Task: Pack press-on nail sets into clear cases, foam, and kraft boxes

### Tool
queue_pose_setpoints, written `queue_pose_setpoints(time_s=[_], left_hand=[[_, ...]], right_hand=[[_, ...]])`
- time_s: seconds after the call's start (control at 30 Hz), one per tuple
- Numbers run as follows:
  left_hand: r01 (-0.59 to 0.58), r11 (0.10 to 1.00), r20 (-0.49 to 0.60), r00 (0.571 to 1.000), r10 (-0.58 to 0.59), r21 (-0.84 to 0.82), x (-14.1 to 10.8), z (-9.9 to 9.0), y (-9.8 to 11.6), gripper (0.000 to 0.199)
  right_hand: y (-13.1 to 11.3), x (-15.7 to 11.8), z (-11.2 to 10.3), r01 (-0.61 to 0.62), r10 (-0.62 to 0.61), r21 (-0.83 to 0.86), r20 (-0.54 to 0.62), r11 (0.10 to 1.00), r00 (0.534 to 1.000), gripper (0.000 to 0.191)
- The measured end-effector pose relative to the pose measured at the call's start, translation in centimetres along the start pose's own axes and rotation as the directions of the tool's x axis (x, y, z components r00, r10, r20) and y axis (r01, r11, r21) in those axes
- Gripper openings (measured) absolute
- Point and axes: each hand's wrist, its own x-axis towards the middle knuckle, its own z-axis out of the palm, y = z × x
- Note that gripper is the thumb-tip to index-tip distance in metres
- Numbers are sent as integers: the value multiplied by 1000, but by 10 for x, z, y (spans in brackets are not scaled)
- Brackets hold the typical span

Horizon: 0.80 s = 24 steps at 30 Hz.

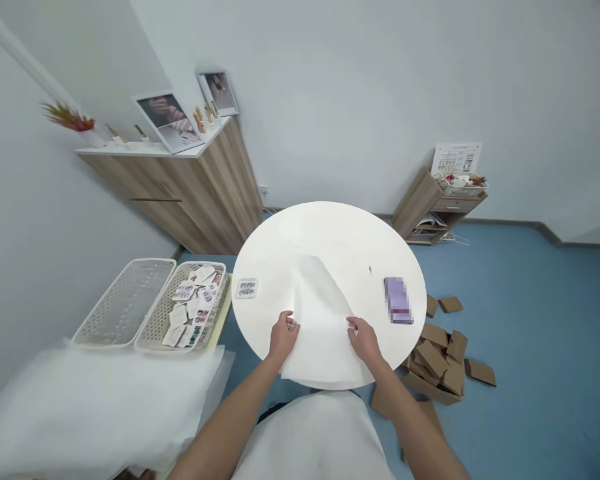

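A white, slightly translucent sheet [323, 333] lies on the round white table [330, 223], its near edge at the table's front rim. My left hand [284, 337] has its curled fingers on the sheet's left edge. At the right edge, my right hand [364, 339] touches the sheet with thumb and fingers bent towards it. A small clear tray with several dark round pieces [247, 288] sits on the table's left side. On the right side lies a purple rectangular item [399, 300], its surface pixelated.
A white basket of small cards [143, 337] stands at the left, beside its open lid [125, 303]. White sheets [95, 400] are piled at lower left. Cardboard boxes [435, 360] lie right of the table. A wooden cabinet [220, 180] and a small shelf [415, 203] stand behind.
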Motion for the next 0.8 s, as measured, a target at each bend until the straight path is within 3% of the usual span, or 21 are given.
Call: queue_pose_setpoints(time_s=[0.27, 0.4, 0.53, 0.67, 0.73, 0.8], left_hand=[[71, 971, 36, 996, -81, 228, 10, 28, -9, 37], [74, 945, 55, 994, -97, 319, 12, 33, -7, 44], [-64, 838, 31, 998, 56, 542, 8, 33, -1, 53], [-340, 715, 270, 938, 216, 611, -6, 27, -1, 54], [-420, 670, 386, 898, 211, 611, -11, 23, -3, 55], [-426, 644, 427, 889, 166, 635, -13, 22, -2, 55]], right_hand=[[34, 14, 12, 19, -5, -96, 141, 995, 990, 36], [38, 11, 16, -13, 30, -147, 117, 989, 993, 38], [29, 5, 14, -7, 16, -216, 40, 976, 999, 44], [22, -2, 18, 162, -126, -207, 176, 965, 976, 44], [22, -4, 23, 177, -131, -216, 211, 960, 969, 44], [22, -3, 27, 158, -112, -211, 216, 965, 970, 45]])
